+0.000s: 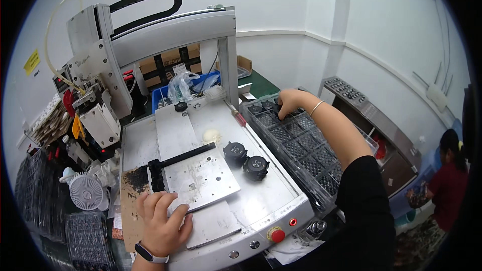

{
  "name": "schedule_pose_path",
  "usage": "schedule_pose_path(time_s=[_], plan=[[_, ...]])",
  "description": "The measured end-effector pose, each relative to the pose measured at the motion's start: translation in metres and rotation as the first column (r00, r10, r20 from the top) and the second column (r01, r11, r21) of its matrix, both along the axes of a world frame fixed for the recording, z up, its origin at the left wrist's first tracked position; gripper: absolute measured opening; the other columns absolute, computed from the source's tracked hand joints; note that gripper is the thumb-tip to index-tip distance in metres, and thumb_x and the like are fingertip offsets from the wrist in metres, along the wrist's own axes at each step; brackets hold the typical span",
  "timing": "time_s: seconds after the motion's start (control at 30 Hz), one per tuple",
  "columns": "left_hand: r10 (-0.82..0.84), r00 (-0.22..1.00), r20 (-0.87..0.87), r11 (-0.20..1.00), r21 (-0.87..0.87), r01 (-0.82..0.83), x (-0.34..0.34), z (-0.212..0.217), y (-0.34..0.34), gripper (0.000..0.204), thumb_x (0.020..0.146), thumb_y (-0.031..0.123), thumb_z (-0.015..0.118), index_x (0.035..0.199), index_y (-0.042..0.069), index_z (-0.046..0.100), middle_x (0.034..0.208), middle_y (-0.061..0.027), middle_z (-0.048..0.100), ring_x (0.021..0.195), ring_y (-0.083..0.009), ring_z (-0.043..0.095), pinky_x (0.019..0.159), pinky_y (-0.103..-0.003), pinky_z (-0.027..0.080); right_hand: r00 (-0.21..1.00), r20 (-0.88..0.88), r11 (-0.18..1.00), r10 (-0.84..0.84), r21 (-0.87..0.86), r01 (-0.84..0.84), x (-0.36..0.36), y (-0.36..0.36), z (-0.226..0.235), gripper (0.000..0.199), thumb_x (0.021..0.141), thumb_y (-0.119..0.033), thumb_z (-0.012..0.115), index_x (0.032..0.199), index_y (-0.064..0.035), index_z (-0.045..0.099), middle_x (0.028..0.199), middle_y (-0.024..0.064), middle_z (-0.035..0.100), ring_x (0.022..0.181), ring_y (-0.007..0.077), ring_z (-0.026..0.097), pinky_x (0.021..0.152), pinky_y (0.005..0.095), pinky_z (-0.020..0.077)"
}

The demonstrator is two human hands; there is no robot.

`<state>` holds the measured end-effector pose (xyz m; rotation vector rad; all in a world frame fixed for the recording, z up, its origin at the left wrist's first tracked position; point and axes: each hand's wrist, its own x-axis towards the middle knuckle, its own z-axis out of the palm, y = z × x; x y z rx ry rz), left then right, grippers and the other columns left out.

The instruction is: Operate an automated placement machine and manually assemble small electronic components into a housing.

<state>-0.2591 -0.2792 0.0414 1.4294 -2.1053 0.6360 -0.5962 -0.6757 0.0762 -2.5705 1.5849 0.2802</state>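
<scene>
While the left hand (163, 225) is spread near the metal plate (203, 180) at lower left, the right hand (289, 103), its grip unclear, reaches into the compartment tray (297, 146), and two round black parts (256, 168) lie mid-frame.

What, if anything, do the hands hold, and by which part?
The left hand, spread near the metal plate, holds nothing. The right hand reaches into the tray; whether it grips anything cannot be told.

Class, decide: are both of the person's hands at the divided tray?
No: the right hand is at the divided tray, but the left hand is near the metal plate.
</scene>
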Motion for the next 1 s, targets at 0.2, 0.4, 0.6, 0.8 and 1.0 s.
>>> schedule_pose_path(time_s=[0.2, 0.4, 0.6, 0.8, 1.0], plan=[[-0.003, 1.0, -0.002, 1.0, 0.0, 0.003, -0.003, 0.003, 0.0, 0.022, 0.065, 0.015, 0.073, 0.085, 0.013, 0.064, 0.109, -0.0091, 0.055, 0.11, -0.0312, 0.048, 0.104, -0.052, 0.027, 0.996, 0.015, 0.995, -0.087, -0.053, 0.088, -0.039, -0.023, 0.007, 0.046, 0.057, -0.036, 0.079, 0.085, 0.0001, 0.072, 0.082, 0.0163, 0.07, 0.076, 0.0287, 0.067, 0.066, 0.04, 0.0521], [0.013, 0.999, -0.038, 1.0, 0.01, -0.013, -0.004, 0.003, -0.001, 0.018, 0.067, 0.015, 0.072, 0.083, 0.012, 0.065, 0.106, -0.0079, 0.055, 0.105, -0.0289, 0.051, 0.101, -0.054, 0.029, 0.998, -0.042, 0.999, -0.036, -0.029, 0.035, -0.053, -0.03, -0.016, 0.061, 0.058, -0.037, 0.081, 0.104, 0.0021, 0.068, 0.096, 0.0181, 0.07, 0.086, 0.0296, 0.066, 0.073, 0.0403, 0.0527], [0.012, 0.999, -0.039, 1.0, 0.02, -0.011, 0.001, -0.001, -0.002, 0.021, 0.064, 0.014, 0.072, 0.083, 0.013, 0.063, 0.106, -0.008, 0.055, 0.108, -0.0313, 0.048, 0.104, -0.054, 0.027, 0.991, 0.025, 0.991, -0.129, -0.016, 0.129, -0.063, -0.044, 0.008, 0.058, 0.056, -0.039, 0.083, 0.093, 0.0035, 0.07, 0.086, 0.0164, 0.07, 0.079, 0.028, 0.065, 0.069, 0.0403, 0.0508], [0.017, 1.0, -0.025, 1.0, -0.002, -0.017, -0.003, 0.002, -0.006, 0.019, 0.064, 0.014, 0.072, 0.081, 0.011, 0.065, 0.103, -0.0082, 0.056, 0.102, -0.0289, 0.051, 0.098, -0.053, 0.031, 0.998, -0.047, 0.999, -0.036, -0.024, 0.034, -0.047, -0.027, -0.007, 0.052, 0.055, -0.041, 0.08, 0.082, 0.0032, 0.071, 0.083, 0.0172, 0.069, 0.078, 0.0294, 0.066, 0.069, 0.0388, 0.0522], [0.038, 0.999, -0.022, 0.999, 0.009, -0.038, -0.002, 0.002, -0.002, 0.019, 0.064, 0.013, 0.071, 0.081, 0.011, 0.064, 0.103, -0.0081, 0.056, 0.101, -0.0287, 0.051, 0.099, -0.053, 0.03, 0.997, -0.062, 0.999, -0.044, -0.007, 0.044, -0.042, -0.029, -0.001, 0.051, 0.054, -0.04, 0.08, 0.078, 0.0046, 0.07, 0.081, 0.0182, 0.07, 0.074, 0.0293, 0.066, 0.066, 0.0394, 0.0519]])
